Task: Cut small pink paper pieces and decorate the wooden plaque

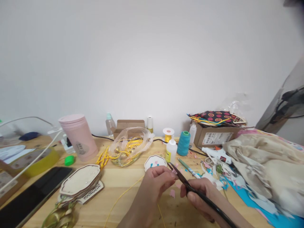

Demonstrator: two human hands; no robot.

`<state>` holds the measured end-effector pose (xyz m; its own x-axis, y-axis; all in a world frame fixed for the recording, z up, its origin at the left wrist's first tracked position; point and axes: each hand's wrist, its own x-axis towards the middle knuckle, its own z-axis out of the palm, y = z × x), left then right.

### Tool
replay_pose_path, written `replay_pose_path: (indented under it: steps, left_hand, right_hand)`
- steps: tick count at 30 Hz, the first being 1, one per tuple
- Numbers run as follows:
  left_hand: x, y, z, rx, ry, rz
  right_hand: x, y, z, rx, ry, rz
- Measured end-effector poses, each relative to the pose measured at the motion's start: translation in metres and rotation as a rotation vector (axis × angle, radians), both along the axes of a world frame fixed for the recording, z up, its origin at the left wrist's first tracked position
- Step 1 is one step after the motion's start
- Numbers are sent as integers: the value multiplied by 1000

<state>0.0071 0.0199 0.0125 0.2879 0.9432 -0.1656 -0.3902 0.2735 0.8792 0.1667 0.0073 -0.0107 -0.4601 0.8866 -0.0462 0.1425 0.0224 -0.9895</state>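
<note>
Between the fingertips of my left hand, closed in a pinch, is a small pink paper piece. My right hand is closed around dark scissors, whose pointed blades are slightly apart at the pink piece. Just beyond my left hand lies a white scalloped plaque with small blue and pink bits on it, partly hidden by the hand. A glue bottle with a yellow label stands behind the blade tips. Another pink scrap lies on the table below.
To the right are paper scraps, a glue gun, beige cloth and a cardboard box. A teal thread cone stands behind. Leftward are stacked wooden plaques, a phone, a pink tumbler and yellow cord.
</note>
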Motion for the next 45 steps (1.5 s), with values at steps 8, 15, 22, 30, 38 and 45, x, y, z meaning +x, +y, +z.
replay_pose_path:
  steps: [8, 15, 22, 30, 38, 45]
  left_hand:
    - [4, -1, -6, 45, 35, -29]
    - [3, 0, -5, 130, 198, 54]
    - [2, 0, -5, 133, 201, 88]
    - [6, -1, -12, 31, -56, 59]
    - [8, -1, -13, 57, -27, 77]
    - [4, -1, -10, 142, 127, 80]
  right_hand:
    - [-1, -1, -10, 49, 62, 18]
    - [-3, -3, -6, 53, 60, -35]
    - [-3, -1, -9, 3, 45, -19]
    - [-4, 0, -13, 17, 25, -41]
    - [-4, -1, -11, 27, -2, -32]
    - [-3, -1, -9, -11, 32, -39]
